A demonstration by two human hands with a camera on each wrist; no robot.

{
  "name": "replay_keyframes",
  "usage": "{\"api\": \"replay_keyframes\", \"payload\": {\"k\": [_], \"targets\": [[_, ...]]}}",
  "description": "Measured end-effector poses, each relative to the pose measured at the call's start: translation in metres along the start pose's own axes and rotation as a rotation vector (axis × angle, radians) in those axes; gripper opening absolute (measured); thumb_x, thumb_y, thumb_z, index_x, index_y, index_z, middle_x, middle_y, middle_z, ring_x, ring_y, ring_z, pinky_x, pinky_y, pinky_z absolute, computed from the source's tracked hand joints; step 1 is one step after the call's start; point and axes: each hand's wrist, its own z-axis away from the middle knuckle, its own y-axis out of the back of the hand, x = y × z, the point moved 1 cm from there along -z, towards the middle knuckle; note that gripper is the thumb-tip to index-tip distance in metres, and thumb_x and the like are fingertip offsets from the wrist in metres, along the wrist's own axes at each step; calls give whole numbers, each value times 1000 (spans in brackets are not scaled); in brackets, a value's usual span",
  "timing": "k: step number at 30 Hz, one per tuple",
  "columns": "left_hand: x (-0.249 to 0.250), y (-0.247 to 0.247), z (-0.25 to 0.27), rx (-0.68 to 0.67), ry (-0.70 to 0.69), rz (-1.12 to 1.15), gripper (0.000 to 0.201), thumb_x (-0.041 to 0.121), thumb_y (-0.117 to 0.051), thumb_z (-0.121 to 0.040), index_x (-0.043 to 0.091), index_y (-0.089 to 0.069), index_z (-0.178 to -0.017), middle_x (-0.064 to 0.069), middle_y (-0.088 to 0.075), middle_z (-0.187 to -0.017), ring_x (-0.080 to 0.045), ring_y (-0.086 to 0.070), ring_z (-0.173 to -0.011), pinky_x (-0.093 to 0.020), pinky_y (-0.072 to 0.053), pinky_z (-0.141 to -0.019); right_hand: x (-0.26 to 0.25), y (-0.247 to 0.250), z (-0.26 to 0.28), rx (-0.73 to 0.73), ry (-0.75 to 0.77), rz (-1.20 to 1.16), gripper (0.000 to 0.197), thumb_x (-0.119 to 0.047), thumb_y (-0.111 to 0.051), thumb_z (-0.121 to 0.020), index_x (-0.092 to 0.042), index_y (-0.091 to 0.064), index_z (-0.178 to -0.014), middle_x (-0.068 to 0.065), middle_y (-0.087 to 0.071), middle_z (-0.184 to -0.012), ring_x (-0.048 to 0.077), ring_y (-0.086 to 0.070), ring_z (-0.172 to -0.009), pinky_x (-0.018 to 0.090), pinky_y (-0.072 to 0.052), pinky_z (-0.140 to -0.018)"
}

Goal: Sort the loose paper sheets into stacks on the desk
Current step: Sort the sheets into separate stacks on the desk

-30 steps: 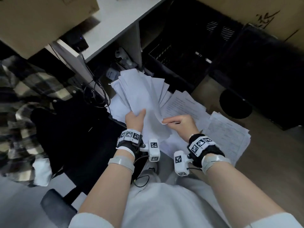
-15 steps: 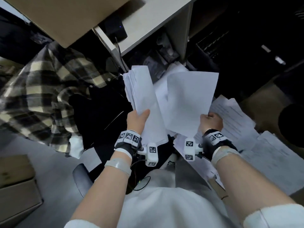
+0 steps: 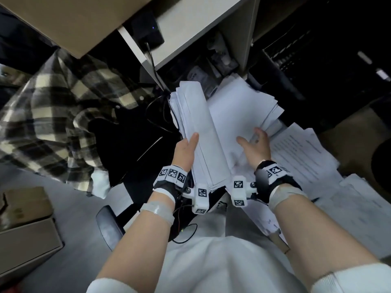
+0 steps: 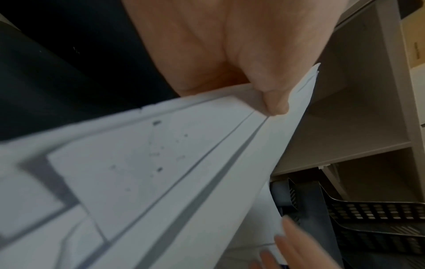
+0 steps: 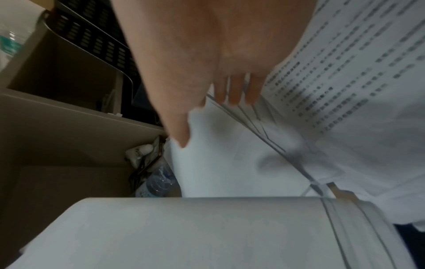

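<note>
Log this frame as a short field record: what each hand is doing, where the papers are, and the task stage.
left hand: grips a bundle of sheets, thumb on top
right hand: fingers slid in among the loose pile
printed sheets: spread to the right
desk: above, no stack visible on it
stage: gathering, not yet stacked on desk

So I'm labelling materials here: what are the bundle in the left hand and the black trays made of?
Bundle of sheets: thin matte white paper, seen in its layered edges and bending. Black trays: rigid and perforated, with a slight sheen; probably plastic, possibly metal.
</note>
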Motion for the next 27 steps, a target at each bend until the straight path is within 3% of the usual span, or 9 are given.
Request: {"api": "replay_keyframes", "payload": {"k": [3,6,8,11,13,16,19,23,27], "targets": [[8,-9,5,-58,-40,-6,58,73,-64,-76,17,-58,-90,-6,-59,-90,-18,-57,-84,-41,-51,-84,-11,1,24,-272,-8,-227,52,-38,-74,-86,-23,-58,-132,-4,-63,-127,12,-61,-116,38,-50,-100],[17,-16,12,-97,-101,-32,33,44,-54,-97,13,-61,-88,-9,-61,-90,-19,-58,-85,-39,-49,-85,-16,3,40,-389,22,-194,73,-39,-82,-78,-26,-49,-141,-7,-57,-134,9,-56,-121,35,-46,-103],[17,-19,13,-98,-122,-91,32,38,-52,-101,11,-60,-86,-10,-61,-88,-19,-57,-83,-39,-49,-83,-14,3,45,-409,34,-145,84,-37,-86,-72,-26,-44,-144,-9,-55,-133,8,-56,-119,32,-47,-101],[13,-22,15,-68,-125,-159,44,37,-56,-99,16,-46,-63,-3,-49,-66,-19,-49,-64,-38,-41,-65,-13,4,52,-341,119,-64,60,-32,-86,-73,-24,-59,-126,-13,-69,-115,2,-65,-102,24,-51,-90],[12,-22,16,-44,-113,-175,51,37,-58,-98,17,-34,-57,0,-38,-59,-17,-37,-56,-31,-33,-60,-12,6,51,-219,163,-55,30,-29,-73,-86,-13,-68,-111,-4,-74,-101,13,-69,-90,32,-54,-87],[10,-17,18,-32,-96,-123,52,40,-59,-97,17,-31,-60,-1,-33,-60,-17,-34,-57,-29,-31,-59,-6,14,46,-59,167,-76,35,-29,-53,-95,5,-58,-89,9,-66,-81,29,-55,-70,37,-47,-71],[10,-14,18,-31,-83,-118,49,43,-60,-95,16,-35,-62,-5,-37,-65,-19,-38,-63,-34,-35,-62,0,22,43,18,157,-1,32,-30,-55,-88,-1,-58,-74,0,-48,-65,15,-39,-62,28,-34,-62],[7,-14,14,-48,-78,-92,49,53,-61,-90,13,-43,-67,-7,-42,-69,-20,-43,-66,-36,-38,-63,-3,24,41,48,145,16,39,-32,-62,-83,4,-56,-71,2,-37,-65,14,-31,-62,27,-28,-58],[-6,-15,3,-50,-51,-107,58,73,-61,-73,16,-58,-84,-3,-54,-82,-19,-52,-73,-43,-50,-70,-2,30,41,131,69,16,30,-27,-63,-83,-13,-57,-58,-15,-44,-49,8,-37,-49,21,-33,-50]]}}
